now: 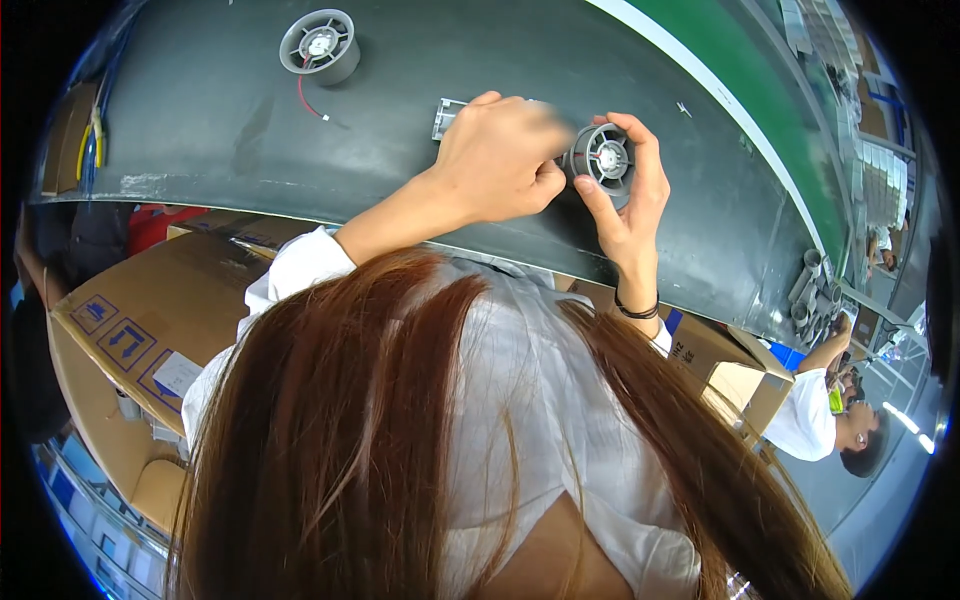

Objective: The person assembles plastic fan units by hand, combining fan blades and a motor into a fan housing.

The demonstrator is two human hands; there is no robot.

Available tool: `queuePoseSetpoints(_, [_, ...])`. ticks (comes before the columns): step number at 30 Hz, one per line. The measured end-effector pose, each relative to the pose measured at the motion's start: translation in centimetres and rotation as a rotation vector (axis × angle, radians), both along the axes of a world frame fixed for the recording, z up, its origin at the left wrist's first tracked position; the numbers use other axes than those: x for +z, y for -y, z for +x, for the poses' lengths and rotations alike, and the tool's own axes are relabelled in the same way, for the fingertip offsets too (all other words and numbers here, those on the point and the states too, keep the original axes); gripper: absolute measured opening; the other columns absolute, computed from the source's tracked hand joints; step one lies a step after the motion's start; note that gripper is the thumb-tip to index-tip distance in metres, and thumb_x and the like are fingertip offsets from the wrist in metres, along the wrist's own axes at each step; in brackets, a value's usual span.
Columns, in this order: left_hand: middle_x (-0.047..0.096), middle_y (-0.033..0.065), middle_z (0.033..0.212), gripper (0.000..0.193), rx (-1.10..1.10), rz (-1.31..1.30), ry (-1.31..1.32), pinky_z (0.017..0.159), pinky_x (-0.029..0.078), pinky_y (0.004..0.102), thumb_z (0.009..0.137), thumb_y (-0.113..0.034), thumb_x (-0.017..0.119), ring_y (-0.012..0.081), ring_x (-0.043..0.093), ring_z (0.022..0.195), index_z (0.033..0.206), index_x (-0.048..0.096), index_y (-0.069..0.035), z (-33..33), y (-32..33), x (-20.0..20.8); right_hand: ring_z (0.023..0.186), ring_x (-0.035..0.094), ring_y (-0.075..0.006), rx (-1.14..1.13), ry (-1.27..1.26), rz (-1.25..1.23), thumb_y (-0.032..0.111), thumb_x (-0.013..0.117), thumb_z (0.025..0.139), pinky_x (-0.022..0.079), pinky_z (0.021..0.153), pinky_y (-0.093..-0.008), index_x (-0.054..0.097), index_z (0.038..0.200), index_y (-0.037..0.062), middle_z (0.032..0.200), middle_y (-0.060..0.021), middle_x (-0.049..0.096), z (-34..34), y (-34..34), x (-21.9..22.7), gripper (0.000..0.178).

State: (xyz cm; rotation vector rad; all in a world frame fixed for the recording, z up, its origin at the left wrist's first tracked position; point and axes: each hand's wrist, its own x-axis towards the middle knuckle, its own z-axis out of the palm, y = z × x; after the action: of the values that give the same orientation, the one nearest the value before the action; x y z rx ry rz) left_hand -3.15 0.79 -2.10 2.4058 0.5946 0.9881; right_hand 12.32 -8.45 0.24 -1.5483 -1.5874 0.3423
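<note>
My right hand [634, 190] grips a grey round fan housing [606, 160] between thumb and fingers, its spoked side with a pale hub turned up toward me. My left hand [500, 155] is right beside it, fingers curled and closed against the housing's left side. What those fingers hold, if anything, is hidden, and the fingertips are blurred. A small grey frame-like part [445, 118] shows from behind my left hand on the dark work surface [400, 60]. Farther left stands another grey fan housing [320, 47], with a red wire running from it to a small white connector.
Several grey cylindrical parts [808, 290] are gathered at the surface's right end. A small pale piece [683, 109] lies at the right. Cardboard boxes [150, 310] stand below the near edge. Another person [810, 420] in white is at the far right.
</note>
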Motion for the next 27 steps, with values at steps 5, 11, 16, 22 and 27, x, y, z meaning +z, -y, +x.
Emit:
queuePoseSetpoints(5, [0.064, 0.0126, 0.071, 0.012, 0.019, 0.002, 0.005, 0.063, 0.046, 0.0371, 0.062, -0.014, 0.059, 0.0259, 0.060, 0.064, 0.066, 0.063, -0.003, 0.0, 0.0, 0.0, 0.097, 0.059, -0.0216, -0.099, 0.006, -0.114, 0.023, 0.070, 0.075, 0.046, 0.086, -0.0320, 0.051, 0.120, 0.0012, 0.110, -0.0132, 0.060, -0.9, 0.3, 0.7, 0.054])
queuePoseSetpoints(11, [0.059, 0.0065, 0.068, 0.007, 0.009, -0.013, -0.001, 0.060, 0.044, 0.0374, 0.063, -0.009, 0.059, 0.0249, 0.057, 0.061, 0.068, 0.058, -0.004, -0.1, -0.1, 0.0, 0.097, 0.058, -0.0215, -0.105, -0.029, -0.170, 0.024, 0.071, 0.073, 0.045, 0.086, -0.0320, 0.052, 0.118, 0.0012, 0.109, -0.0119, 0.059, -1.1, 0.3, 1.4, 0.054])
queuePoseSetpoints(16, [0.059, 0.0076, 0.067, 0.008, 0.021, -0.018, -0.003, 0.059, 0.044, 0.0378, 0.064, -0.010, 0.058, 0.0253, 0.058, 0.062, 0.068, 0.059, -0.003, 0.0, -0.2, -0.1, 0.098, 0.058, -0.0205, -0.089, -0.058, -0.191, 0.023, 0.071, 0.072, 0.044, 0.088, -0.0315, 0.055, 0.115, 0.0009, 0.107, -0.0112, 0.061, -1.1, 0.3, 2.0, 0.052])
queuePoseSetpoints(22, [0.060, 0.0124, 0.061, 0.011, 0.055, -0.043, -0.047, 0.060, 0.046, 0.0391, 0.063, -0.014, 0.058, 0.0278, 0.060, 0.060, 0.063, 0.062, -0.003, 0.1, -0.3, 0.1, 0.100, 0.058, -0.0208, -0.065, -0.082, -0.171, 0.022, 0.072, 0.071, 0.044, 0.090, -0.0316, 0.055, 0.117, 0.0010, 0.109, -0.0117, 0.062, -0.7, 0.3, 1.6, 0.054])
queuePoseSetpoints(27, [0.060, 0.0114, 0.061, 0.011, 0.080, 0.004, -0.111, 0.060, 0.046, 0.0388, 0.064, -0.014, 0.059, 0.0267, 0.060, 0.060, 0.066, 0.065, -0.005, -0.2, -0.6, 0.5, 0.096, 0.060, -0.0225, -0.045, -0.097, -0.139, 0.021, 0.073, 0.071, 0.045, 0.086, -0.0318, 0.055, 0.116, 0.0018, 0.106, -0.0120, 0.061, -0.5, 0.1, 1.4, 0.053])
